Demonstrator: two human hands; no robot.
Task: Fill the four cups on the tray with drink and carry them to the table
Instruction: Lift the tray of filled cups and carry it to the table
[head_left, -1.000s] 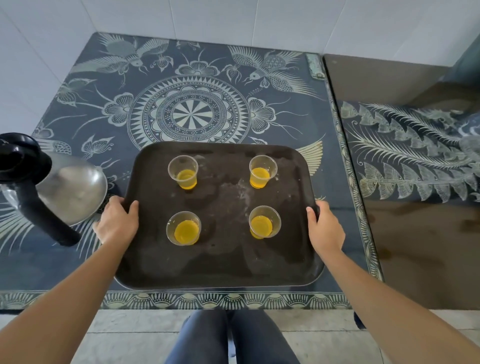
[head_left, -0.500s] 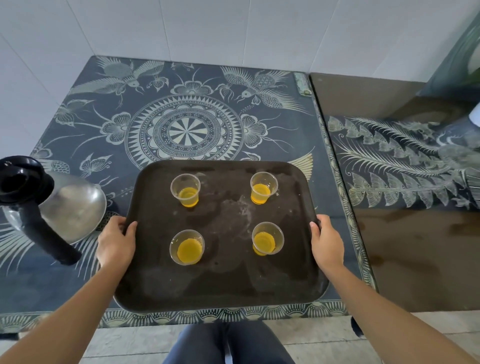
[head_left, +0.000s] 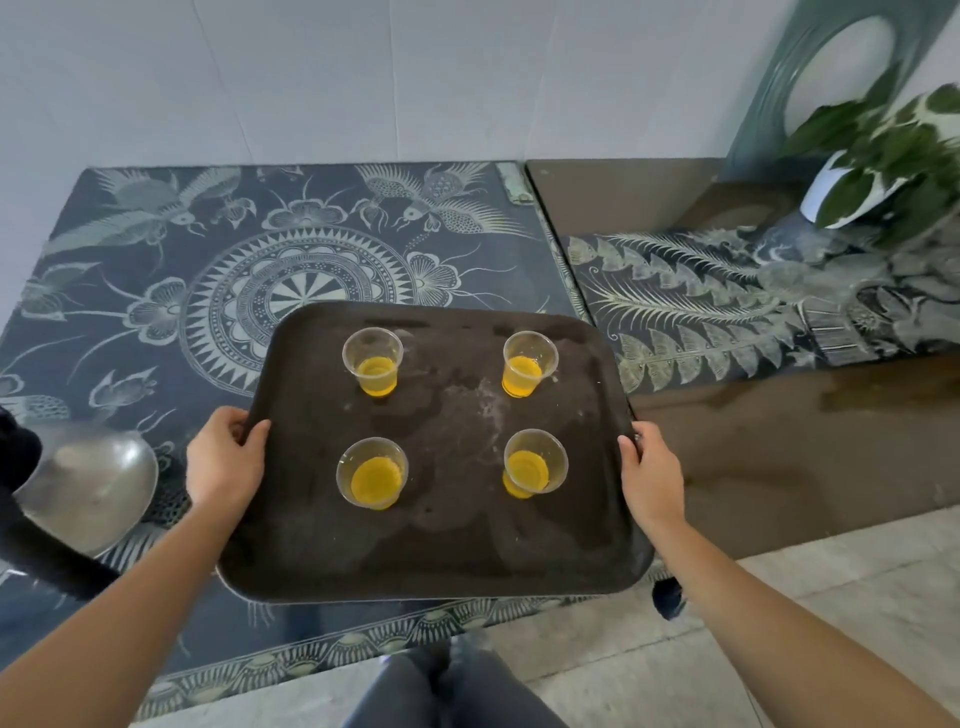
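Left hand (head_left: 224, 464), right hand (head_left: 650, 474) clamp tray (head_left: 447, 551) side rims; kettle (head_left: 85, 486) near left.

kettle (head_left: 88, 483) just left of tray (head_left: 441, 561); plant (head_left: 878, 156) far right; patterned top (head_left: 311, 249) ahead bare.

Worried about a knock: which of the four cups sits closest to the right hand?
The near-right cup, nearest the right hand gripping the tray edge.

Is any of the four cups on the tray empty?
No, all four cups on the tray hold yellow drink.
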